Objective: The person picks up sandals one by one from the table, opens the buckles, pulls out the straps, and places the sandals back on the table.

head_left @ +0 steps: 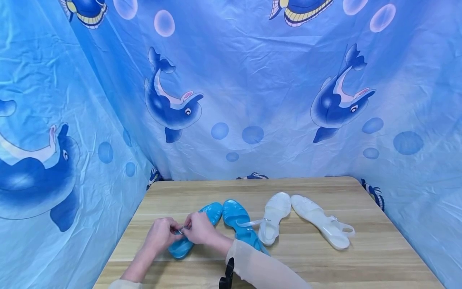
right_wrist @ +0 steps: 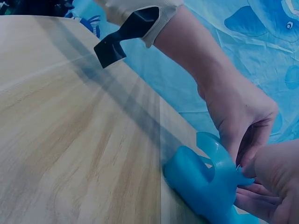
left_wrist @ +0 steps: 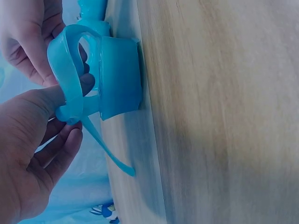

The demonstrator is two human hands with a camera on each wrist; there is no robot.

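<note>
A glossy blue sandal (head_left: 179,249) lies on the wooden table, its toe pointing away and to the right. My left hand (head_left: 160,233) pinches the sandal's ankle strap (left_wrist: 70,91) by the buckle, thumb on one side and fingertips on the other. From the right, my right hand (head_left: 198,228) pinches the same strap close to the left fingertips. In the left wrist view the strap loops up behind the heel, and its loose tail (left_wrist: 110,151) hangs down beyond the left fingers. Fingers partly hide the buckle.
The matching blue sandal (head_left: 232,212) lies just right, partly behind my right forearm. Two white sandals (head_left: 279,204) (head_left: 312,212) lie farther right, with straps sticking out. Sea-patterned blue cloth (head_left: 231,100) hangs behind and beside the wooden table (head_left: 361,265).
</note>
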